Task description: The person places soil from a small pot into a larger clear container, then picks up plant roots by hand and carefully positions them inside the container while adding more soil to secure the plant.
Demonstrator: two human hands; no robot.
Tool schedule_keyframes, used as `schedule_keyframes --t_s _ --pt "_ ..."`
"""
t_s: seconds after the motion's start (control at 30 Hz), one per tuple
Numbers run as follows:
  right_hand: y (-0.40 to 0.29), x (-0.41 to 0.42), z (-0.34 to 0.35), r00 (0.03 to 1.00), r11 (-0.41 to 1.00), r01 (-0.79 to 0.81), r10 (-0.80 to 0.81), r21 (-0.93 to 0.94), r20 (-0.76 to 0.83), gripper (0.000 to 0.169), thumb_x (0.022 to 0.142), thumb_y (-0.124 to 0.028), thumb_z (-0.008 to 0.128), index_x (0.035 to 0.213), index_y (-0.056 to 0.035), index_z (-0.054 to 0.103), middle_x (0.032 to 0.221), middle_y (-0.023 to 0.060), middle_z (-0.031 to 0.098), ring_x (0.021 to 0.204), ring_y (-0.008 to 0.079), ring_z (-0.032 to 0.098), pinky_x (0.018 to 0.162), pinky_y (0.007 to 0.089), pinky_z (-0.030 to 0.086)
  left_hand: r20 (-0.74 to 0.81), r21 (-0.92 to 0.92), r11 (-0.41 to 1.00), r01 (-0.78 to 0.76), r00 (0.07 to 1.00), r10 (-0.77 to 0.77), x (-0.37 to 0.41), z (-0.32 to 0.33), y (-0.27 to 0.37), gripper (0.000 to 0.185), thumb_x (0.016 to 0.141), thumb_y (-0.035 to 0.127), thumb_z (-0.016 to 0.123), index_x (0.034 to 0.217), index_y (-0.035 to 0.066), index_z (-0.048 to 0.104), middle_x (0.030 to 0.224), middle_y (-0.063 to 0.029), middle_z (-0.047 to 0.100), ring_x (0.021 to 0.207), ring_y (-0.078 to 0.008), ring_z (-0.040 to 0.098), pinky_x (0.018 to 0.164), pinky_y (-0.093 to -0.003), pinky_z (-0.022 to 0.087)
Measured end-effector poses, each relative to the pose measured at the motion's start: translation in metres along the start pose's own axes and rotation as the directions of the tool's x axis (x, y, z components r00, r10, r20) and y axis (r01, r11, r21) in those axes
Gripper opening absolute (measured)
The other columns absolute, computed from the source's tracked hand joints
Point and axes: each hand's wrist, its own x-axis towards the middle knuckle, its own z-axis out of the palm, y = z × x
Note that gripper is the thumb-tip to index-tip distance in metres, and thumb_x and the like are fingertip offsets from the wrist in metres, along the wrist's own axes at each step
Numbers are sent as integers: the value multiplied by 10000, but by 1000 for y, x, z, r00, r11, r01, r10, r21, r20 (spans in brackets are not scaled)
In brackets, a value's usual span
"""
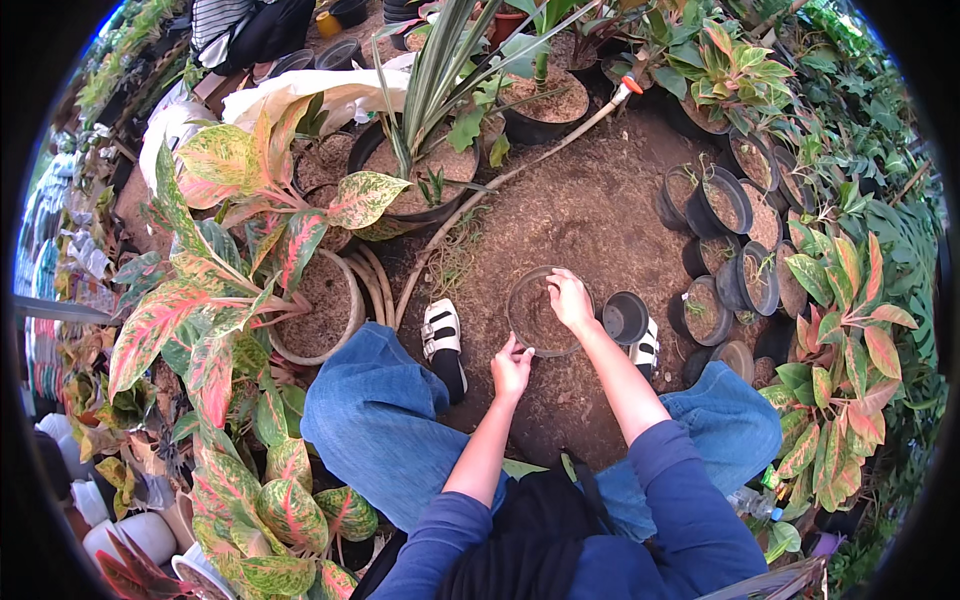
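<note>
On the soil between the feet stands a round dark-rimmed plastic pot [551, 346], with brown soil visible inside it. My left hand [512, 367] is at its near left rim, fingers bent and the fingertips close together against the edge. My right hand [570, 298] reaches over the far right part of the same pot, its fingers curled near the inside of the rim. Whether either hand grips the rim is not plain. Just right of my right forearm, an empty small black plastic pot [625, 317] stands beside the right sandal [646, 345].
A hose [480, 196] with an orange-tipped end curves across the ground ahead. Several potted seedlings [703, 309] crowd the right side. A large potted aglaonema [319, 307] stands at the left, near my knee. Another person's legs [251, 34] show at the top left.
</note>
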Motion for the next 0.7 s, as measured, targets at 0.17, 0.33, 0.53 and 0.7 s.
schedule_keyframes --t_s 0.17,0.33,0.53,0.7 --pt "-16 -12 -13 854 979 -185 201 -80 480 162 787 -77 510 912 -35 605 955 172 581 908 341 563 784 413 465 -6 -16 1000 6 1000 -6 0 -1 -2 523 753 36 621 1231 -40 424 940 -134 647 654 -118 629 606 -250 494" --pt "-23 -40 -3 678 974 -71 205 -214 706 382 765 17 426 1136 -5 514 1213 207 470 1087 325 490 938 372 396 -1 11 999 35 999 -35 0 -2 -3 507 760 56 635 1224 -25 445 939 -123 647 691 -107 627 638 -246 489" --pt "-6 -56 12 880 966 81 46 -245 472 367 768 -5 423 1126 3 502 1174 209 492 1021 360 522 876 392 436 3 -24 1000 -14 1000 14 0 1 -3 524 749 52 632 1223 -45 431 916 -141 650 643 -115 626 608 -251 487" --pt "-11 -54 8 770 980 15 116 -200 628 349 744 -14 453 1083 -18 537 1085 182 538 988 340 543 877 384 432 -3 -39 999 -30 1000 30 2 1 -7 525 746 56 635 1219 -48 435 913 -144 650 650 -123 631 610 -255 491"
